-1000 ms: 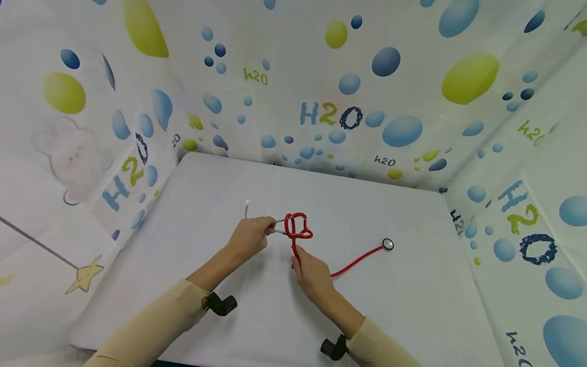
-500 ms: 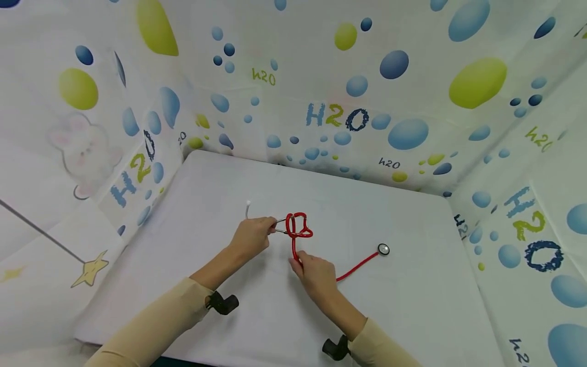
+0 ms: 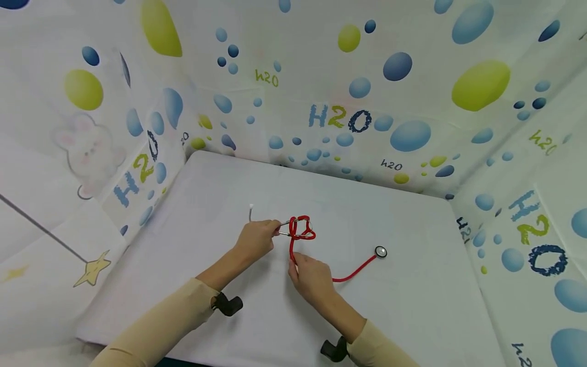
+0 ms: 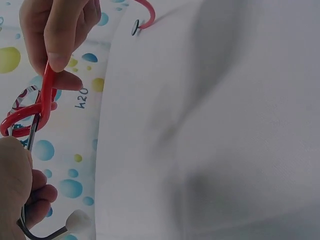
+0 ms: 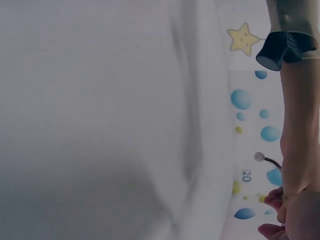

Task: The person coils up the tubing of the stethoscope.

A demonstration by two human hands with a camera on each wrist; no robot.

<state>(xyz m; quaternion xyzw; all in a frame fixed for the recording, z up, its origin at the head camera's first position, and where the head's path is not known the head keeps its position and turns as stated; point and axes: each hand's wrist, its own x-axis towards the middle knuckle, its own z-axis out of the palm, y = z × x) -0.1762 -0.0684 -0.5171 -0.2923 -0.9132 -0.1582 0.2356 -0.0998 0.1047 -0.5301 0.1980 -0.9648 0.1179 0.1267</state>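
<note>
A stethoscope with red tubing [image 3: 292, 246] is held up between my two hands. My left hand [image 3: 257, 238] grips its metal ear tubes, and one white ear tip [image 4: 77, 220] pokes out beyond the fingers. Red tubing is looped around the metal tubes just right of this hand. Lower down, my right hand [image 3: 314, 278] pinches the tubing between thumb and fingers. From behind that hand the rest of the tube runs rightward to the round chest piece [image 3: 380, 252]. Whether the chest piece touches the table is unclear. The right wrist view hides most of the tubing.
A white-covered table [image 3: 412, 306] lies under both hands. Behind it and at both sides hang white sheets [image 3: 284, 117] printed with blue and green drops. Each wrist carries a black camera mount [image 3: 228, 305].
My right hand has drawn slightly down toward me, still pinching the tubing. The chest piece has slid a little left and nearer. My left hand keeps its grip, and the head view has shifted slightly.
</note>
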